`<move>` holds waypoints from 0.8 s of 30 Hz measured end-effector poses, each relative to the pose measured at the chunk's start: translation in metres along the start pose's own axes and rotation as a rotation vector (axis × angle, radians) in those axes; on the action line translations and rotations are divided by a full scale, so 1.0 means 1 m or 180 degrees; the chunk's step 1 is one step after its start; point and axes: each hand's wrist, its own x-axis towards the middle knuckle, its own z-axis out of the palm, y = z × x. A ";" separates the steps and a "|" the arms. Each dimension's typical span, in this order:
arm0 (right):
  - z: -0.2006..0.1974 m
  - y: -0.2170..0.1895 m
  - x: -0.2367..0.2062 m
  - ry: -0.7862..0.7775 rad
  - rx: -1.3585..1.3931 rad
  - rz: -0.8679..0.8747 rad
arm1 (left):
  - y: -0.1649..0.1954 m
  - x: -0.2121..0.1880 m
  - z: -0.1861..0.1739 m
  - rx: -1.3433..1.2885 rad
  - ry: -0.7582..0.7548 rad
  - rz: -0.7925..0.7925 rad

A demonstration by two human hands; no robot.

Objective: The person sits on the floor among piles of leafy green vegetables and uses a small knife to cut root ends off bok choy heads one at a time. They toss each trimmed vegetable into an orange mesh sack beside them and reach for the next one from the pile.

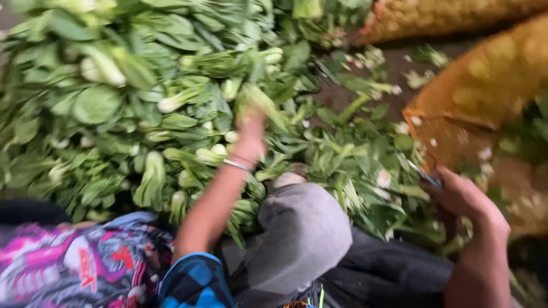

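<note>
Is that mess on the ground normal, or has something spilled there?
Loose torn leaves and pale stem scraps lie strewn over the dark ground, apart from the neat heap of bok choy. The left hand reaches into the heap; the right hand holds a small blade.

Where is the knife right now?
The small knife shows in the head view at the right, in the right hand, just below the orange mesh sack and beside the scattered leaf trimmings.

Your left hand (249, 137) has thin silver bangles at the wrist (237, 165) and a blue-black checked sleeve (194, 282) at 7 o'clock. Your right hand (459, 194) is bare-armed. Grey trouser knee (302, 228) at 6 o'clock.
</note>
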 end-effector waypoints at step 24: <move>0.070 0.183 0.125 0.2017 -0.0309 0.1392 | 0.261 -0.008 0.103 -0.0222 -0.1978 0.1204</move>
